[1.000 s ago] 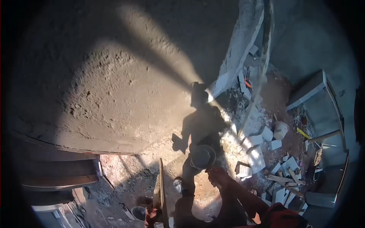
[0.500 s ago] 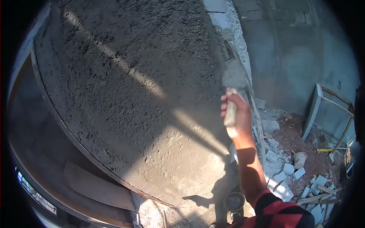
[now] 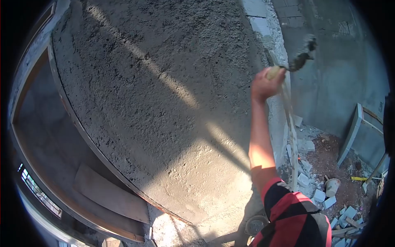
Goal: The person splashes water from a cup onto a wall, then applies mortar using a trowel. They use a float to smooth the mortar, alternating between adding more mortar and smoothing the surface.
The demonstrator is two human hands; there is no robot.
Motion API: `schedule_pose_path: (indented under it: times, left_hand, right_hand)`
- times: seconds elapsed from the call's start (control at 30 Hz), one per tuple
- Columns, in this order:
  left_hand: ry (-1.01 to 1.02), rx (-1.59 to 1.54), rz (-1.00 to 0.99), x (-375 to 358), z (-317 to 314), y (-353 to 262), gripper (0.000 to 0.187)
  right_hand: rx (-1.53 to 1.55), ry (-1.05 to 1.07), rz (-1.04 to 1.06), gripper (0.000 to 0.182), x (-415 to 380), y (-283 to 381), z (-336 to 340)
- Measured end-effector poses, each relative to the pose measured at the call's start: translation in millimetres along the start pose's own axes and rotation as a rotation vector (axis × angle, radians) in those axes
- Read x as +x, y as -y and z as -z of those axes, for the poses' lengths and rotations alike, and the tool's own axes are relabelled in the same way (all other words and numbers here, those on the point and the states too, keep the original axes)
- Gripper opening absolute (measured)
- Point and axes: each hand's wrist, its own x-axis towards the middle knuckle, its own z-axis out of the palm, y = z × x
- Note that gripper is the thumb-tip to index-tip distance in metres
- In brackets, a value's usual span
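My right hand [image 3: 268,84] is closed around the pale handle of a trowel [image 3: 302,57], beside the right edge of the wall. The trowel's blade points up and to the right, edge-on, with grey mortar on it. Rough grey mortar [image 3: 164,94] covers the wall in front of me, with sunlight across its lower part and a diagonal strip of light. A long straight strip [image 3: 293,144] runs down the wall's right edge, behind my arm. My left hand is out of view.
An opening with a curved-looking frame [image 3: 94,154] lies at the left. At the lower right are white block pieces [image 3: 319,195], a bucket [image 3: 332,187], a yellow tool [image 3: 359,178] and a leaning frame [image 3: 350,133]. A round container [image 3: 256,225] stands below my arm.
My right hand has moved up and right with the trowel. The blade has turned from facing the wall's edge to pointing outward, and mortar now shows on it. The view has shifted slightly.
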Motion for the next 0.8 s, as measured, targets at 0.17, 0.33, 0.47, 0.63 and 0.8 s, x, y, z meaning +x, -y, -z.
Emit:
schedule_pose_path:
  times: [0.17,0.33,0.47,0.63,0.8]
  left_hand:
    - [-0.049,0.061,0.086,-6,-3,30,0.038]
    - [-0.102,0.176,0.249,-28,-5,89,0.035]
    - [-0.147,0.266,0.417,-73,5,155,0.033]
    - [-0.180,0.487,0.578,-147,24,198,0.031]
    - [-0.104,0.521,0.667,-75,-39,190,0.038]
  right_hand:
    - [0.605,1.630,0.154,0.058,-214,25,295]
    - [0.389,2.443,-0.478,0.058,-277,-44,656]
    - [-0.439,2.653,-0.608,0.059,-173,-132,730]
    - [-0.693,2.442,-0.323,0.029,-142,-287,776]
    - [-0.759,2.796,0.220,0.024,-213,-470,920]
